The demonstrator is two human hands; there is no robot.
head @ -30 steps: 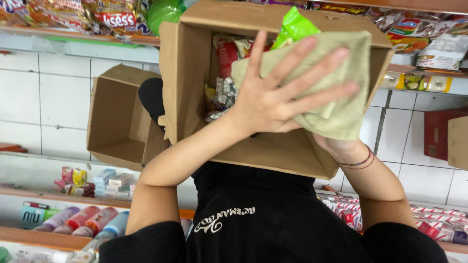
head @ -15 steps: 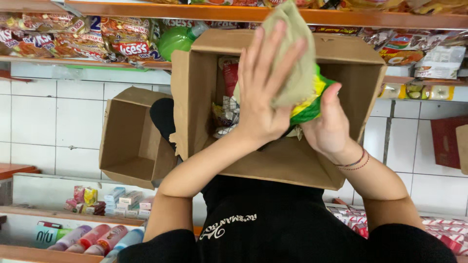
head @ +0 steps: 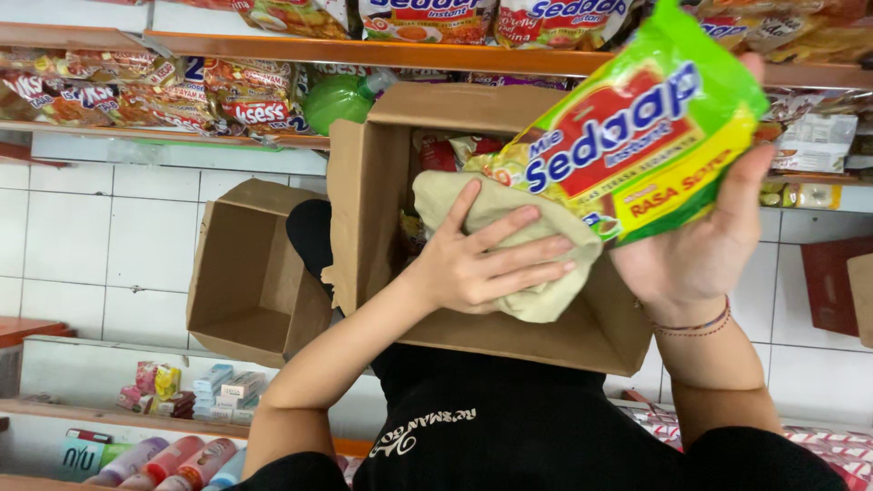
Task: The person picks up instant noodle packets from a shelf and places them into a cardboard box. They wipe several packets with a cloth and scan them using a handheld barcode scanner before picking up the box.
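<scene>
Closest to me, my left hand (head: 482, 264) lies over a beige cloth (head: 546, 307), fingers fairly straight and a little apart, pressing its folds against the lower edge of the noodle packet (head: 637, 145). The cloth is soft and limp, so it bunches wherever I press and I judge it needs the whole palm behind it. My right hand (head: 700, 245), a thin bracelet at its wrist, cups the packet from behind, fingertips curling over the top corner; I cannot tell where the thumb sits. The packet is held up in front of me, above the open cardboard carton (head: 509, 350) in my lap. I judge it light, its green and yellow film slick and crinkly, the noodle block inside brittle enough to crack if squeezed, so the better hold is flat across the back and by the sealed edges. More packets (head: 436, 150) lie inside the carton. To its left stands a smaller empty box (head: 250, 273), and beyond that the shelf (head: 273, 45) of snack bags.
</scene>
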